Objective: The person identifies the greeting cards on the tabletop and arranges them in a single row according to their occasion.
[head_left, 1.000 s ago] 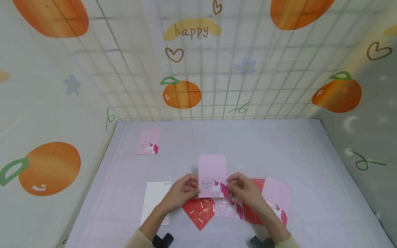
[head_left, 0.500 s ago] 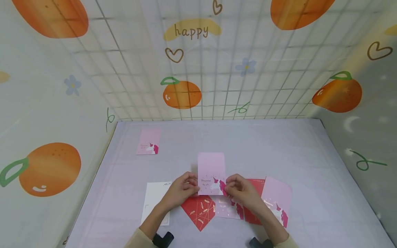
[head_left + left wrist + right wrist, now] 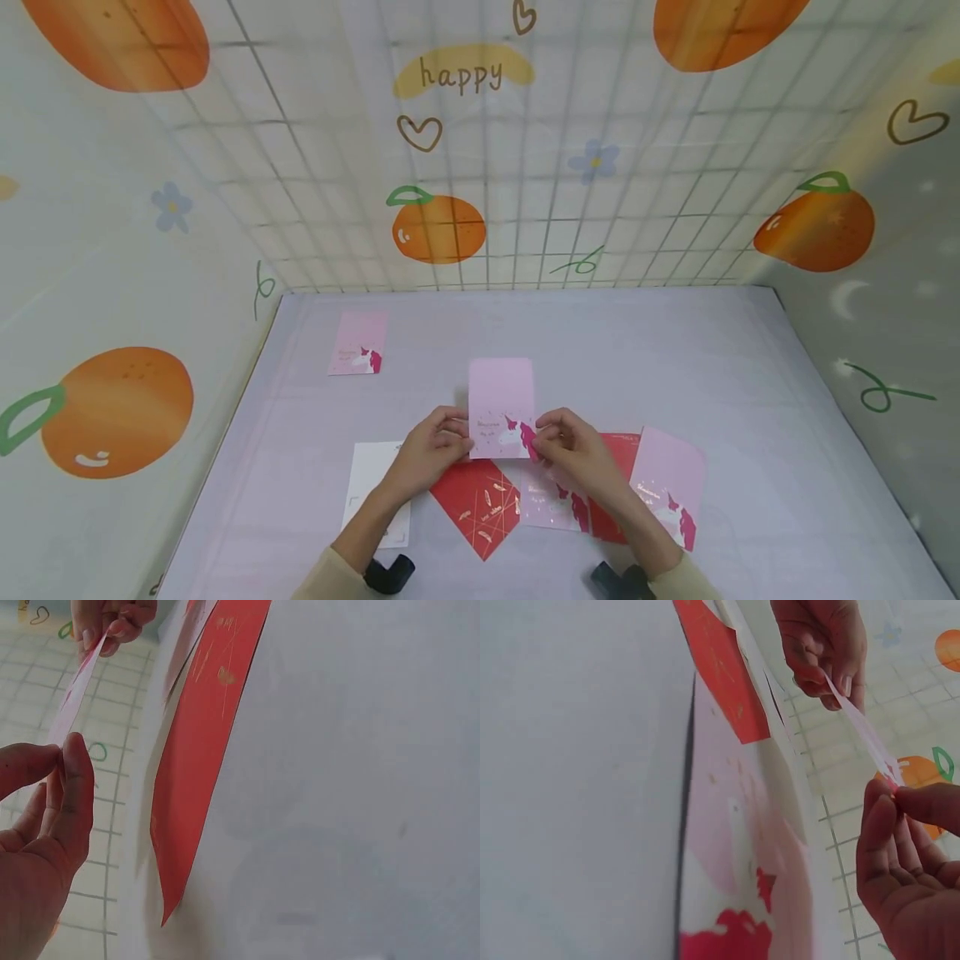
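pale lilac tabletop (image 3: 787, 400) runs back to a patterned wall. nearest the person lie loose paper pieces: a red card (image 3: 483, 510) with its point toward them, a white card (image 3: 375, 458) partly covered by the left forearm, and off to the right a flat pink card (image 3: 536, 512), a second red piece (image 3: 626, 450) and a taller pink piece (image 3: 671, 471).

above and just beyond these, the unicorn card (image 3: 498, 387) is held clear of the table. the left hand (image 3: 431, 447) pinches its left edge low down; the right hand (image 3: 573, 452) pinches the lower right edge. thin stock like this probably bends easily, so light, matched pressure and level hands should keep it flat. both grips sit low, so a quick tilt could let the top flop. its bottom edge wants care over the red card, which it might catch and drag.

farther back on the left, a similar pink card (image 3: 354, 337) lies flat, well apart. behind it rises the wall (image 3: 525, 196), printed with oranges.
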